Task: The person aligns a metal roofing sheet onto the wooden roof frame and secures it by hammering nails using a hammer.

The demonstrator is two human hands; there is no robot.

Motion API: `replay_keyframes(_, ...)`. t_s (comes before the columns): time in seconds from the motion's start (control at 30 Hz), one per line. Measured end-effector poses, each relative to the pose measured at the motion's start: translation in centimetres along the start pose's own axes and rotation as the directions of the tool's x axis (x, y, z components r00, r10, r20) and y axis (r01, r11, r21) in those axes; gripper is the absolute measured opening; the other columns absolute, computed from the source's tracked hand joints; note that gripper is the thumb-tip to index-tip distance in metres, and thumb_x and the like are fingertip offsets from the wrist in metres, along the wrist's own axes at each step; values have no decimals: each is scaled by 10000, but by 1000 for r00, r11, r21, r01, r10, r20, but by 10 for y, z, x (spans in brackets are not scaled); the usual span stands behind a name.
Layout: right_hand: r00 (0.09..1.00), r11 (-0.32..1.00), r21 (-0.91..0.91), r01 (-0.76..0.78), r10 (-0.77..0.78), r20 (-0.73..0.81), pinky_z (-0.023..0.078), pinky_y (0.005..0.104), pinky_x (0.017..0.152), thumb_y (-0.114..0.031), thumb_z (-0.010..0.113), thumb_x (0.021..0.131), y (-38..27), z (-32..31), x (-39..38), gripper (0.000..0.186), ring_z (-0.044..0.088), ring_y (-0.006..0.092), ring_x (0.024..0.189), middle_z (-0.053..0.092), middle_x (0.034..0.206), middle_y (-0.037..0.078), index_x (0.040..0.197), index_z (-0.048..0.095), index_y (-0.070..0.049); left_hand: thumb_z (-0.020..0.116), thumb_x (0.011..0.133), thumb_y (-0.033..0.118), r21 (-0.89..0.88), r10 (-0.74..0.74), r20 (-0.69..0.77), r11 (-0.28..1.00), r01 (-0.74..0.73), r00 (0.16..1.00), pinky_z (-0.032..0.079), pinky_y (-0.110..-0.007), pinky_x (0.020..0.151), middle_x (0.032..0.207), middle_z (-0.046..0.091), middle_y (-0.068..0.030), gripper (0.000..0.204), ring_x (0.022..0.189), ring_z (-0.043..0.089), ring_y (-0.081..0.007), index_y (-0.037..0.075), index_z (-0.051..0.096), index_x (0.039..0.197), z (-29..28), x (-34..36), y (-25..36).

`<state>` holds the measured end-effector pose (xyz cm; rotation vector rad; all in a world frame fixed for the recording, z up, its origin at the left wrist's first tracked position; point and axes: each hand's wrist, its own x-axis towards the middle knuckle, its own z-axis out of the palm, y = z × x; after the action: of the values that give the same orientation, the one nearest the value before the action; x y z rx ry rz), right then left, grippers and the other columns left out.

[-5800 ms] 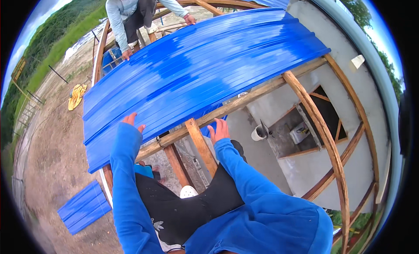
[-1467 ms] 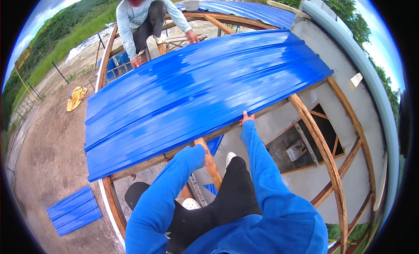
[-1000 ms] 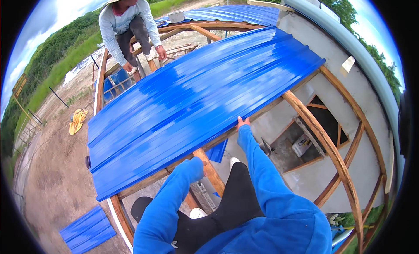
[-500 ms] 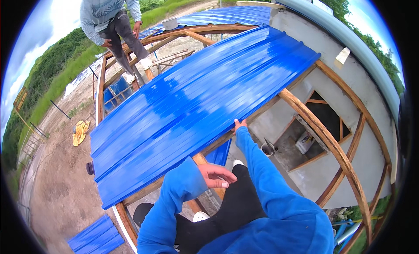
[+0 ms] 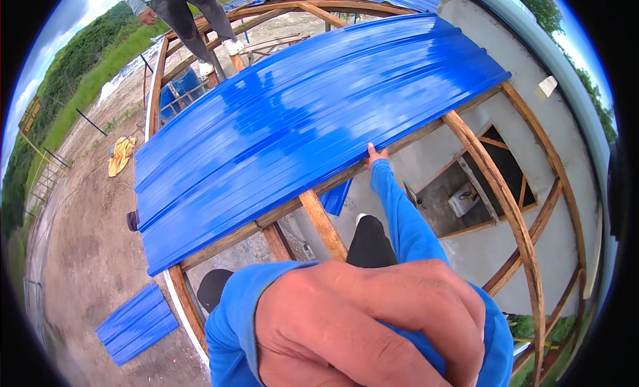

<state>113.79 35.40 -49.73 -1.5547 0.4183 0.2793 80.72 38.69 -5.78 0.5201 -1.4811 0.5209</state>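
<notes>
A long blue ribbed metal roofing sheet [image 5: 286, 134] lies slantwise across a wooden roof frame. At its near edge, my right hand [image 5: 376, 157] grips the rim, thumb against the sheet and the other fingers partly hidden by the edge. Under that edge runs a wooden beam [image 5: 413, 139]. My left hand [image 5: 373, 314] is raised very close to the camera, back of the hand showing. Its fingers are curled, their tips and the palm out of sight, and no object shows in it.
Curved wooden rafters [image 5: 502, 187] and a grey plastered wall [image 5: 559, 147] with an opening stand to the right. A person [image 5: 200, 21] stands on the frame at the far left. Another blue sheet [image 5: 136, 324] and a yellow cloth [image 5: 121, 156] lie on the ground below.
My left hand has risen from above my lap toward the camera, its fingers curling. My right hand stays on the sheet's edge. The view has shifted, cutting off the other person's upper body.
</notes>
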Motion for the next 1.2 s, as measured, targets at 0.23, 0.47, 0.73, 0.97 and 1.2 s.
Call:
replay_keyframes(0.23, 1000, 994, 110, 1, 1, -19, 534, 508, 675, -236, 666, 852, 2, 25, -13, 907, 585, 326, 995, 498, 1258, 162, 1478, 9, -237, 570, 902, 109, -111, -406, -426, 910, 399, 808, 463, -412, 766, 847, 574, -184, 222, 799, 538, -315, -90, 625, 819, 20, 1, 53)
replay_keyframes(0.47, 978, 905, -408, 120, -179, -110, 258, 364, 1104, -531, 580, 833, 61, 36, -68, 928, 316, 385, 1333, 306, 1427, 297, 1403, 211, 101, 605, 898, 127, -30, -1, -156, 1000, -4, 988, 529, -426, 725, 856, 559, -148, 222, 706, 575, -208, -92, 636, 893, 2, -13, 24)
replay_keyframes(0.73, 937, 738, -590, 328, -172, 305, 382, 466, 990, -504, 558, 852, 125, 24, -197, 848, 427, 476, 1178, 369, 1299, 333, 1417, 218, 29, 585, 910, 129, 137, -563, -457, 720, 680, 688, 501, -484, 799, 853, 585, -143, 154, 875, 609, -346, -17, 632, 903, -17, -19, 73)
replay_keyframes(0.97, 782, 453, -642, 619, -279, 557, 460, 495, 848, -476, 615, 819, 131, 28, -242, 835, 552, 460, 949, 435, 1169, 278, 1387, 245, 11, 631, 881, 200, 284, -338, -918, -193, 939, 208, 481, -360, 822, 937, 628, -117, 306, 917, 609, -204, 9, 587, 1115, -107, -79, 119)
replay_keyframes(1.2, 832, 467, -696, 545, -200, 518, 465, 501, 838, -481, 624, 804, 127, 33, -243, 807, 548, 463, 970, 442, 1174, 278, 1373, 264, -35, 640, 868, 267, 186, -266, -961, -828, 529, -79, 482, -333, 809, 1000, 657, -105, 421, 897, 625, -221, 80, 545, 1233, -112, -148, 174)
